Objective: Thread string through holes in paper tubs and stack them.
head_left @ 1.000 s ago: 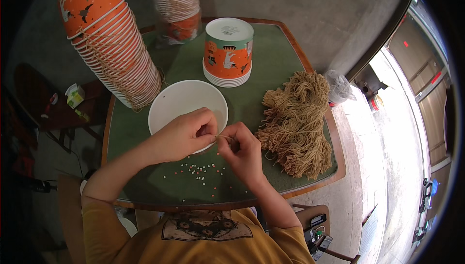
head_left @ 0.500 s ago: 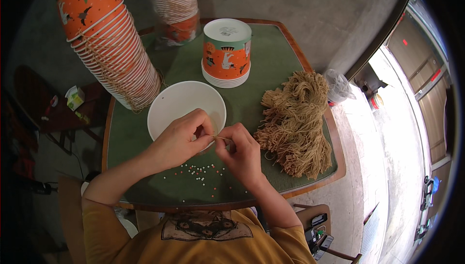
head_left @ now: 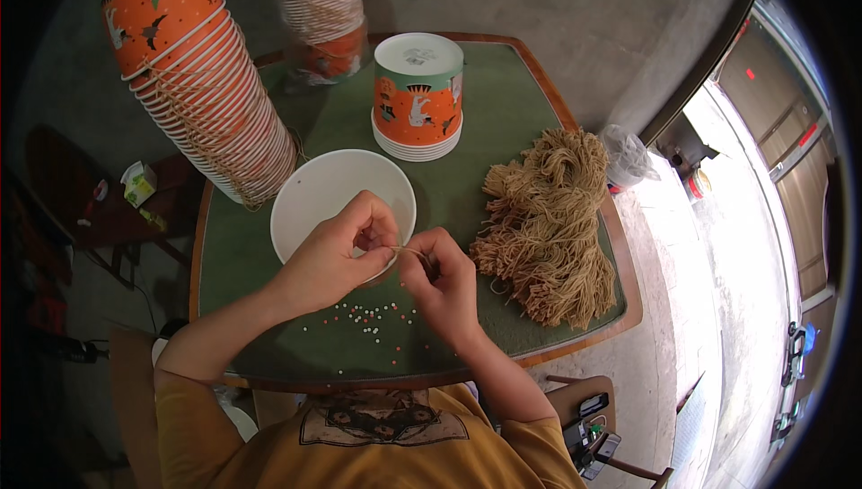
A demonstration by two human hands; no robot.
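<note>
My left hand [head_left: 346,239] is closed in a pinch in front of the white bucket [head_left: 310,193], which lies with its round opening facing up. Close beside it, my right hand [head_left: 442,278] pinches too. A thin tan cord [head_left: 401,249] runs between the fingertips of both hands; its ends are hidden in the fingers. Below the hands, small white and orange beads [head_left: 364,314] lie scattered on the green tabletop [head_left: 296,354]. A large heap of tan cords [head_left: 549,229] rests to the right of my right hand.
An upside-down stack of orange paper buckets [head_left: 418,103] stands behind the hands. A tall leaning stack [head_left: 202,94] with cords hanging on it rises at left; a wrapped stack [head_left: 321,4] stands further back. A wooden chair with phones [head_left: 594,408] is at lower right.
Both hands stay together with the cord between them. My right hand has shifted slightly left and its fingers have turned a little; the whole view has moved marginally.
</note>
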